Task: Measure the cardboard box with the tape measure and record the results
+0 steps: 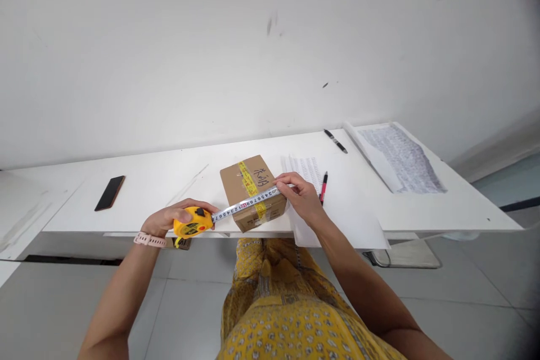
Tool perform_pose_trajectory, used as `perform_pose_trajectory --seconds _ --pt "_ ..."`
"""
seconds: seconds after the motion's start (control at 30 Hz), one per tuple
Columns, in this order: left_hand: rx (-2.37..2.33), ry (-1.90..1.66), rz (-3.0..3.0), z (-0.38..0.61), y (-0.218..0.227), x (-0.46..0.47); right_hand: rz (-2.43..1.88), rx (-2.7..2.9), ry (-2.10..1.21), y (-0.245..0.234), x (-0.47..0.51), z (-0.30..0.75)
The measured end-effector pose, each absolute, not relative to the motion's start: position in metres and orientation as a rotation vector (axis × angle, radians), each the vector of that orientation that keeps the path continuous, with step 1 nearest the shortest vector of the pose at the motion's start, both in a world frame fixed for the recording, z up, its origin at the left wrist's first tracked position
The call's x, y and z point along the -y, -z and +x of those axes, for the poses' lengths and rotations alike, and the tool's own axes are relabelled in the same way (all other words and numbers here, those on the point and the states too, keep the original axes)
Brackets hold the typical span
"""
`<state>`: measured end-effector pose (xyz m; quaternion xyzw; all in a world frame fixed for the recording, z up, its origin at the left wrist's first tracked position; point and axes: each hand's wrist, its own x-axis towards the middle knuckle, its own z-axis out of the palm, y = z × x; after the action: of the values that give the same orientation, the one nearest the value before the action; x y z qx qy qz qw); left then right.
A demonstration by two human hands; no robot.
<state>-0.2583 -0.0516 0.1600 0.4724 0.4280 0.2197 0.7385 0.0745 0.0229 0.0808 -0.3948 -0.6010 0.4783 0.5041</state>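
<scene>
A small brown cardboard box (247,180), sealed with yellow tape and marked with handwriting, sits near the front edge of the white table (160,180). My left hand (172,218) is closed around a yellow tape measure case (192,224) just left of the box. The white tape blade (247,202) stretches from the case across the box's top near edge. My right hand (300,194) pinches the blade's end at the box's right side, resting over a printed sheet.
A black phone (109,192) lies at the table's left. A red pen (323,187) rests beside the printed sheet (307,167), a black pen (336,141) farther back, and a large printed paper (396,156) at the right. A white wall rises behind the table.
</scene>
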Motion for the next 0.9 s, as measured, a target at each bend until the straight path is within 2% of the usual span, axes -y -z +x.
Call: perform_pose_trajectory --seconds 0.17,0.4,0.9 --pt "-0.925 -0.548 1.048 -0.245 -0.159 0.054 -0.986 1.439 -1.267 -0.084 -0.026 0.078" --pt "-0.937 -0.543 1.053 -0.241 -0.159 0.047 -0.982 1.593 -1.275 -0.087 -0.030 0.084" --pt "-0.955 -0.537 1.078 -0.231 -0.160 0.054 -1.089 1.461 -1.275 -0.077 -0.028 0.079"
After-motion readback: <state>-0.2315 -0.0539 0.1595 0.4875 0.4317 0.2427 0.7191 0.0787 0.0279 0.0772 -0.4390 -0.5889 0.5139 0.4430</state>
